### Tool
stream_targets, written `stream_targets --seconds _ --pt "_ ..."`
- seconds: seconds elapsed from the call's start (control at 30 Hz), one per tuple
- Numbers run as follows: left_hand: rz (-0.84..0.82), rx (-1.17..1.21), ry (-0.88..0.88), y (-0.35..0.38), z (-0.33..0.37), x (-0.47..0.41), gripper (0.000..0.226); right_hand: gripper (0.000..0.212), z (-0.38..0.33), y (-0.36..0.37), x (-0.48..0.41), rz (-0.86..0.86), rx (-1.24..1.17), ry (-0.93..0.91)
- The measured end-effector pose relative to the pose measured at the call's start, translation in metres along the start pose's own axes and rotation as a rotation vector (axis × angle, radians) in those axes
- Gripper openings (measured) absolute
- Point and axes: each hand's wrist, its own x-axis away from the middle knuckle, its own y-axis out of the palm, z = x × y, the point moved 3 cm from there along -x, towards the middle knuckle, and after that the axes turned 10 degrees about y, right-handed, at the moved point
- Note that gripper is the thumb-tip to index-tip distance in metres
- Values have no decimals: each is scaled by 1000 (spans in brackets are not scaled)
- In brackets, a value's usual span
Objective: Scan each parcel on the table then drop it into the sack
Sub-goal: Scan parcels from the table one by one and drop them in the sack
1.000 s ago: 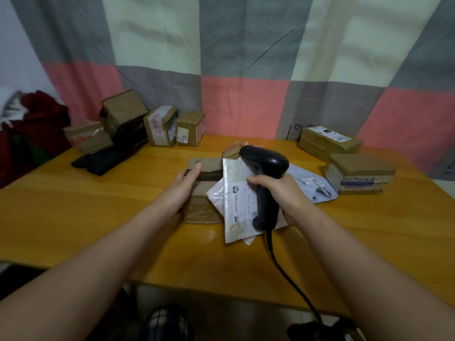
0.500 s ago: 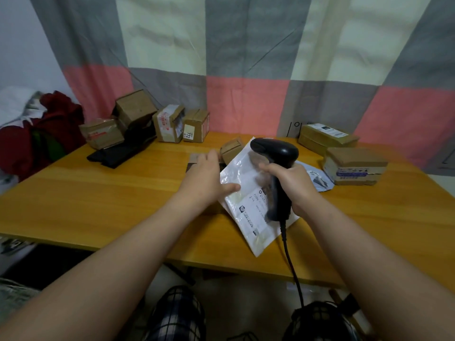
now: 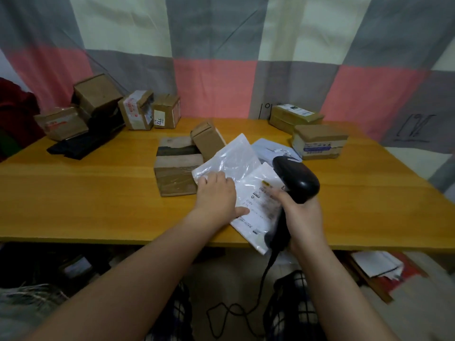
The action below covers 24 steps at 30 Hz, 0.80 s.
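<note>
1. Since half a second ago, we are holding the white mailer (image 3: 234,166) nearer to us. Its lower corner is now overhanging the near edge of the table (image 3: 98,198), and the scanner (image 3: 296,180) is sitting lower, over the right side of the label.
2. Our left hand (image 3: 216,196) is gripping the mailer at its left edge, with the thumb lying across the printed label and the fingers curling onto the plastic.
3. Our right hand (image 3: 305,217) is wrapping fully round the scanner's handle. The cable (image 3: 267,271) is hanging below the table edge.
4. A brown box (image 3: 172,168) is sitting just left of the mailer, with a smaller box (image 3: 206,140) leaning at its far right corner.
5. A second mailer (image 3: 267,148) is lying behind the first one, partly hidden by it.
6. Two taped boxes (image 3: 320,141) are resting at the far right of the table.
</note>
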Motion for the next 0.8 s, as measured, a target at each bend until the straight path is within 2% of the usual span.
stream_targets --seconds 0.1,0.23,0.33,0.37,0.47,0.53,0.63,0.7,0.8 --pt "-151 121 -48 4 5 -8 72 37 5 -15 -1 -8 -52 58" --pt "-165 196 -72 4 7 -11 57 40 21 -27 2 -2 17 84" --pt "-4 236 -52 -2 9 -2 38 39 23 -32 10 -4 65 28" --pt "108 338 -47 -3 8 3 29 38 22 -32 13 -30 63 16" --pt "417 835 -85 -9 -4 29 9 36 17 -28 19 -106 39 -10" --pt "557 1050 -116 -14 -10 47 12 34 13 -21 22 -166 29 -42" --pt "577 1223 -142 -1 -24 58 22 34 7 -5 24 -225 48 -117" --pt "506 1194 -179 11 -38 60 30 44 4 8 23 -238 120 -183" --pt "470 1125 -201 19 -60 64 23 54 -2 29 22 -267 218 -255"
